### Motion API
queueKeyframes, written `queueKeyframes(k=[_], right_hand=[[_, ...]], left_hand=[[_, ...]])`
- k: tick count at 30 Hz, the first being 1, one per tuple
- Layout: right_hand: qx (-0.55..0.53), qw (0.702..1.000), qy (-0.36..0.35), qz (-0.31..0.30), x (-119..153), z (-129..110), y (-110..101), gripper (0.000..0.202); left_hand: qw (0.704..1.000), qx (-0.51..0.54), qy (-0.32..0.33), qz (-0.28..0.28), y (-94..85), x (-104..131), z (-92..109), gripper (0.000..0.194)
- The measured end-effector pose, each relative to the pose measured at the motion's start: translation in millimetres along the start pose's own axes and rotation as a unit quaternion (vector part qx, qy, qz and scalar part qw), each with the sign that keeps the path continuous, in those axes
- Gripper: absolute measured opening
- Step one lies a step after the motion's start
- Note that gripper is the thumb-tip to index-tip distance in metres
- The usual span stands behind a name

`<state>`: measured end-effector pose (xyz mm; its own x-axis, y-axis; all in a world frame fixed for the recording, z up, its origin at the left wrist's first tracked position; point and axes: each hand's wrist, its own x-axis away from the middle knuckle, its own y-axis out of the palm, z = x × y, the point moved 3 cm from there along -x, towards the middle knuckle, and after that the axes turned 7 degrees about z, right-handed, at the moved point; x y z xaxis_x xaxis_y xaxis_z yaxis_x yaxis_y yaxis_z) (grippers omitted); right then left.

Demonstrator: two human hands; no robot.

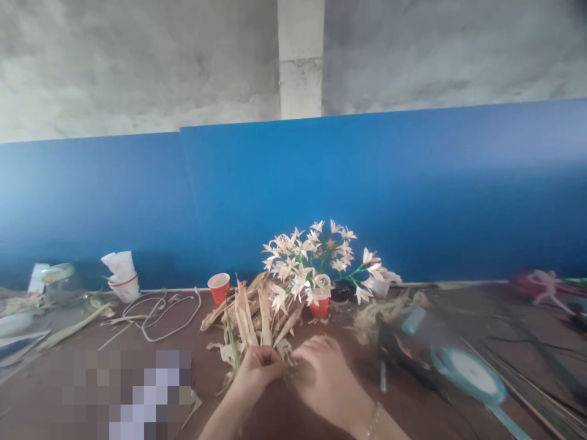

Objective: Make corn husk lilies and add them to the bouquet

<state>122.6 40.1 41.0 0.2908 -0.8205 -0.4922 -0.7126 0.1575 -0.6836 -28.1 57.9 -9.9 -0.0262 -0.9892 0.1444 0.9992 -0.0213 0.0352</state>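
Note:
My left hand (259,374) is closed in a pinch at the lower middle, in front of a heap of dry husk strips (247,315). What it pinches is too small to make out. Close on its right is my right hand (321,373), its fingers curled and pointing toward the left hand; they are blurred, and what lies between them is unclear. Behind the hands, cream flowers with green stems (300,263) stand in an orange-red cup (320,307).
An orange-red paper cup (219,288) and a white cable (153,330) lie left of the husks. A ribbon roll (472,371), black pliers-like tool (403,357) and fibre bundle (380,318) are at right. A blue panel (229,201) stands behind.

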Motion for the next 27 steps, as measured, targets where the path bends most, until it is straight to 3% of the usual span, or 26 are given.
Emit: queueKeyframes(k=[6,10,17,21,23,24,27], right_hand=[[0.131,0.987,-0.088,0.042,5.5,0.7,15.3,0.013],[0.136,0.980,-0.124,0.077,5.7,0.4,13.0,0.017],[0.027,0.998,-0.050,0.030,6.2,0.6,4.4,0.022],[-0.080,0.996,0.037,-0.012,2.0,4.8,1.2,0.018],[-0.177,0.975,0.124,-0.051,0.2,11.9,3.2,0.013],[-0.247,0.949,0.176,-0.085,0.6,15.9,6.5,0.012],[-0.461,0.816,0.272,-0.217,6.8,21.8,21.1,0.015]], left_hand=[[1.000,0.000,0.005,0.018,2.8,4.4,2.6,0.031],[1.000,-0.005,0.018,-0.015,1.5,1.4,3.9,0.031],[0.994,-0.073,0.082,-0.023,-3.9,4.0,13.8,0.019],[0.995,-0.056,0.082,-0.025,-2.3,5.2,16.8,0.021],[0.996,-0.027,0.074,-0.036,-0.9,5.9,17.0,0.022],[0.996,-0.011,0.073,-0.043,-0.2,6.7,17.2,0.023],[0.994,0.030,0.077,-0.071,3.1,11.9,18.8,0.023]])
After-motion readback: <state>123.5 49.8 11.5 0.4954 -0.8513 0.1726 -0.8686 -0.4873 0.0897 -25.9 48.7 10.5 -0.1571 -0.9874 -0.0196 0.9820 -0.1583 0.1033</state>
